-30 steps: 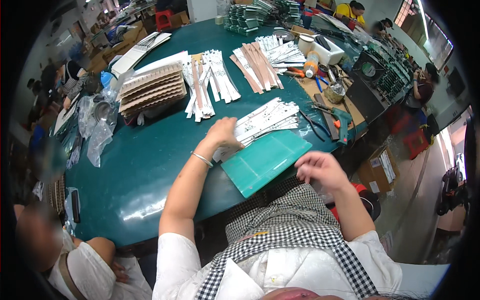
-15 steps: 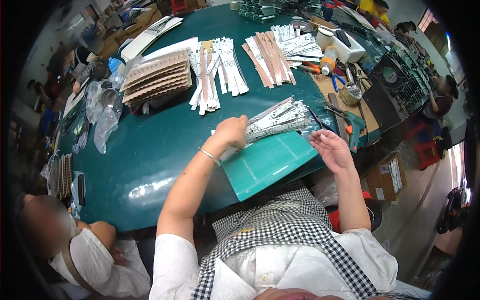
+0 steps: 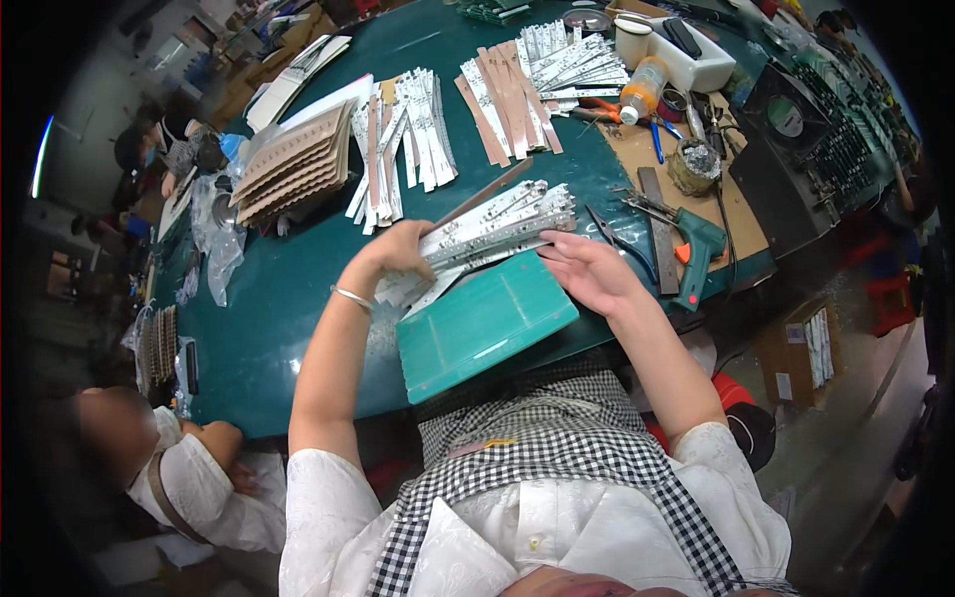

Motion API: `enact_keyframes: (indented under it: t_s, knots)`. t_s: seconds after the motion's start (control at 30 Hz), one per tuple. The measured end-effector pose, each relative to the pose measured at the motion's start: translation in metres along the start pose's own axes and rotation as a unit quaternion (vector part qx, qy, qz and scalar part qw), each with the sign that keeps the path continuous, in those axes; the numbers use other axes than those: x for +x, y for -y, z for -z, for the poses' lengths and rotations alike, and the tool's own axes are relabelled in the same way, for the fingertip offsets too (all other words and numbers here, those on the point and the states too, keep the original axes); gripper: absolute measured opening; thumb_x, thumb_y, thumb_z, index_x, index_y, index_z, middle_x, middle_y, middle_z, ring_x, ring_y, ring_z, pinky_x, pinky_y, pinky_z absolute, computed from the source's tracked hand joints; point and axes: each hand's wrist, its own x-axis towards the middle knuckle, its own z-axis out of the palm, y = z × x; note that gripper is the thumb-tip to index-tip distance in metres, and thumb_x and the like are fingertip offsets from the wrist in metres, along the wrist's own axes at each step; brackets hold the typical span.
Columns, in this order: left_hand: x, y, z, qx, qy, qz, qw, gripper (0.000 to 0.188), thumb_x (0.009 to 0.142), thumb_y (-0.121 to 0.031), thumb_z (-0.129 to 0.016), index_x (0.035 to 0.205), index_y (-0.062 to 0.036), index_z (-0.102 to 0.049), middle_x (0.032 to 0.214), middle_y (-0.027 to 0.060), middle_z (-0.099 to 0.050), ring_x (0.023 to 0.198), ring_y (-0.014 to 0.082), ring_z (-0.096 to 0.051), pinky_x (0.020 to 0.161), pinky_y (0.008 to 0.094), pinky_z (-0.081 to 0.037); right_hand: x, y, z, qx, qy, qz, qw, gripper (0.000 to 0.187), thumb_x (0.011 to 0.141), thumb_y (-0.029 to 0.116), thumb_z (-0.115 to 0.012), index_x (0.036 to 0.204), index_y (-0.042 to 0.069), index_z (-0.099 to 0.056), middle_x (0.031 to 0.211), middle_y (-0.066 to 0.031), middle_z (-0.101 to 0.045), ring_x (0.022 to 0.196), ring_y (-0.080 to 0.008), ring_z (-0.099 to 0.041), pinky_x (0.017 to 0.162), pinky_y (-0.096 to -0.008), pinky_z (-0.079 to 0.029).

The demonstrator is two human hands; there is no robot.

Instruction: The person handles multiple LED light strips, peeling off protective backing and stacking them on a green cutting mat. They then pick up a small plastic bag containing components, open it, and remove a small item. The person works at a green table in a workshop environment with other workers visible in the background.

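Over the table's near edge, my left hand [image 3: 401, 251] is closed round the left end of a bundle of long white strips [image 3: 497, 221] with small dark marks, probably circuit-board strips. A brown strip [image 3: 487, 196] sticks out behind the bundle. At the bundle's right end, my right hand [image 3: 594, 274] has its palm turned up and its fingertips against the lower strip; it seems to pinch it, though the grip is partly hidden. Just below the strips, nearer me, lies a flat green board [image 3: 487, 326] with pale lines, tilted and overhanging the table's edge.
Fanned white and brown strips [image 3: 507, 104] lie further back beside wavy brown cardboard sheets [image 3: 288, 164]. On the right are pliers [image 3: 622, 244], a green glue gun [image 3: 701, 249], a bottle [image 3: 645, 88] and a tin [image 3: 693, 164]. A person [image 3: 204, 478] sits at the left.
My right hand has come in from beside the board to the strips' right end. My left hand still grips their left end. The whole view has shifted somewhat.
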Motion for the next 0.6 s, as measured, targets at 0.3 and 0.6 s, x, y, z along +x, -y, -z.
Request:
enact_keyframes:
  t_s: [0.3,0.6]
  knots:
    - [-0.009,-0.028,-0.029,0.066,-0.109,0.022,0.992,0.066,0.054,-0.024,-0.088,0.108,0.0006,-0.058,0.098,0.0234,-0.067,0.094,0.0376,-0.065,0.084,0.0402,-0.050,0.009,0.014,-0.020,-0.215,0.034,-0.039,0.975,0.035,0.087,0.002,-0.063,0.121,0.003,-0.059,0.115,-0.0084,-0.060,0.103,-0.0161,-0.060,0.090,-0.0293,-0.048]
    - [-0.014,-0.030,-0.035,0.049,-0.144,-0.018,0.988,0.064,0.056,-0.027,-0.086,0.105,-0.0010,-0.054,0.093,0.0234,-0.066,0.092,0.0405,-0.064,0.079,0.0447,-0.051,0.009,0.006,-0.038,-0.419,0.013,-0.020,0.908,0.041,0.083,0.005,-0.067,0.123,0.009,-0.062,0.115,-0.0069,-0.057,0.097,-0.0151,-0.056,0.085,-0.0287,-0.048]
